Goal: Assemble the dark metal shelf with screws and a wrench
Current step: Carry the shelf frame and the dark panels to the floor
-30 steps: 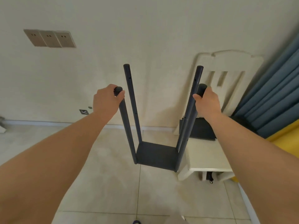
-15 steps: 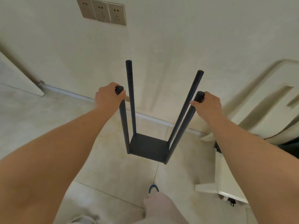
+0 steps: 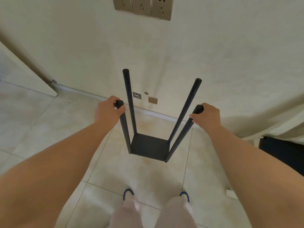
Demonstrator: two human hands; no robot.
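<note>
The dark metal shelf (image 3: 148,146) is one flat square panel with four long round posts rising from its corners. It hangs upright above the tiled floor, in front of my feet. My left hand (image 3: 107,111) grips the top of the near left post. My right hand (image 3: 207,115) grips the top of the near right post. The two far posts stand free, their tops near the wall. No screws or wrench are in view.
A cream wall (image 3: 82,46) with a row of sockets (image 3: 143,6) stands just behind the shelf. A white panel (image 3: 19,74) leans at the left. A dark object (image 3: 283,152) lies at the right edge, on a pale seat.
I have turned left and carried the shelf along the wall, away from the white chair. The shelf now sits lower in view, above the floor. Both hands keep their grip on the posts.
</note>
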